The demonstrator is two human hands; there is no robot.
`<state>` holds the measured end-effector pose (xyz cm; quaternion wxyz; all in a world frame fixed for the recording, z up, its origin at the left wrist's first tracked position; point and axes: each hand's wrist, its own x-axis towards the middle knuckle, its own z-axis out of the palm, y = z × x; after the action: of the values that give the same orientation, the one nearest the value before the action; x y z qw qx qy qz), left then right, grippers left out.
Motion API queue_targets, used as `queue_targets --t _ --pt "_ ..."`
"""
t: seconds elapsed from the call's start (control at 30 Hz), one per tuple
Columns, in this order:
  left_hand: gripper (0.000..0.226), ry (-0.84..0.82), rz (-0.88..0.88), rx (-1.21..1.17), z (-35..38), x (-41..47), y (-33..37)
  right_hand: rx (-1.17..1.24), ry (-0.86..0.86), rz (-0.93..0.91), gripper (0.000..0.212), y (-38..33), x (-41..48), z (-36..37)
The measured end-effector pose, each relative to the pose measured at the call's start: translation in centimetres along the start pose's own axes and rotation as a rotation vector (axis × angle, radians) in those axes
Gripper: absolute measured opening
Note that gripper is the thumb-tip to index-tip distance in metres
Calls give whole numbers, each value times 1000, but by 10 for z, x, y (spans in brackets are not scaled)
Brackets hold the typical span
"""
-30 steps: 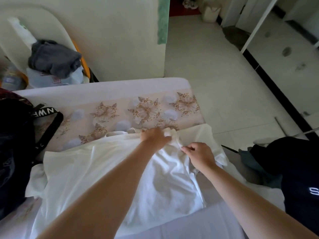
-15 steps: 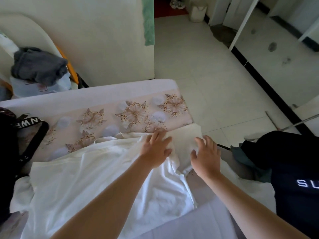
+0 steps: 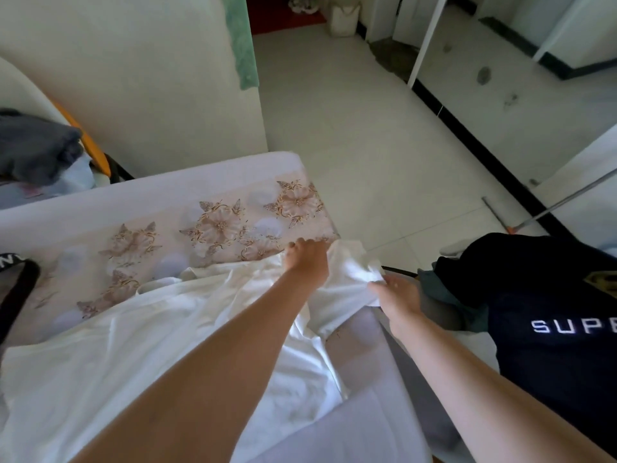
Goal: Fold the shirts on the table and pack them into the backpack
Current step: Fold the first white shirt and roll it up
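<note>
A white shirt (image 3: pixel 140 345) lies spread over the table (image 3: pixel 140 195), which has a flower-patterned cloth. My left hand (image 3: pixel 309 262) lies on the shirt's shoulder near the table's far right corner, fingers flat on the fabric. My right hand (image 3: pixel 399 295) pinches the bunched white sleeve (image 3: pixel 364 272) just off the table's right edge. A black backpack strap (image 3: pixel 16 295) shows at the left edge; the bag itself is out of frame. A dark navy shirt (image 3: pixel 551 329) with white letters lies at the right.
A grey garment (image 3: pixel 33 148) rests on a chair at the far left. Behind the table stands a white wall (image 3: pixel 150 78) with a green towel (image 3: pixel 242 41). Tiled floor (image 3: pixel 384 145) stretches to the right, with a pole (image 3: pixel 567 198) leaning low.
The view has swung right, pushing the backpack almost out of frame. My right hand went from flat on the sleeve to pinching it and drawing it rightward. My left hand slid toward the table corner.
</note>
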<state>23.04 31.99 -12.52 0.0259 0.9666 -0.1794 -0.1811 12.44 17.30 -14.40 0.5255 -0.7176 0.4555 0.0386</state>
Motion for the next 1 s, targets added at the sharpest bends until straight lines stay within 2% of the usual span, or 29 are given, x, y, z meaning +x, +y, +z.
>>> queue_targets --t 0.13,0.27,0.33,0.37,0.43,0.47,0.5,0.53,0.6,0.63,0.7,0.77,0.83,0.87,0.9,1.0 --pt "28 -1 82 -401 -19 2 13 140 -1 -66 16 -21 -14 -16" --pt "22 125 -19 -810 -45 -15 -6 242 -97 -200 31 -55 -51 -12" --pt "30 166 -81 -862 -47 -32 -36 218 -344 -292 32 -66 -72 -2" --pt "33 187 -102 -834 -45 -41 -55 203 -543 -314 31 -68 -81 4" --pt "40 213 -155 -705 -35 -64 -98 140 -939 -255 28 -69 -100 18" --pt "49 227 -190 -661 -28 -75 -119 128 -1041 -214 21 -67 -107 26" --pt "57 245 -234 -653 -21 -86 -136 121 -1019 -203 13 -63 -111 35" --pt "60 275 -284 -659 -16 -97 -148 86 -892 -242 5 -59 -113 44" --pt "53 425 -262 -599 -7 -117 -159 -153 -530 -457 17 -44 -105 61" --pt "46 504 -153 -539 -2 -126 -156 -303 -435 -550 24 -37 -101 68" --pt "36 568 140 -411 13 -137 -142 -536 -456 -646 31 -18 -101 79" --pt "37 372 327 -255 34 -142 -129 -698 -518 -724 30 0 -103 87" --pt "52 75 303 -96 51 -145 -127 -767 -510 -818 21 8 -103 90" --pt "57 -17 255 -58 56 -146 -130 -759 -512 -835 19 7 -103 90" --pt "58 -40 210 -47 58 -146 -132 -723 -515 -819 17 5 -102 88" --pt "37 73 136 -76 42 -137 -124 -556 -399 -667 16 -2 -91 80"
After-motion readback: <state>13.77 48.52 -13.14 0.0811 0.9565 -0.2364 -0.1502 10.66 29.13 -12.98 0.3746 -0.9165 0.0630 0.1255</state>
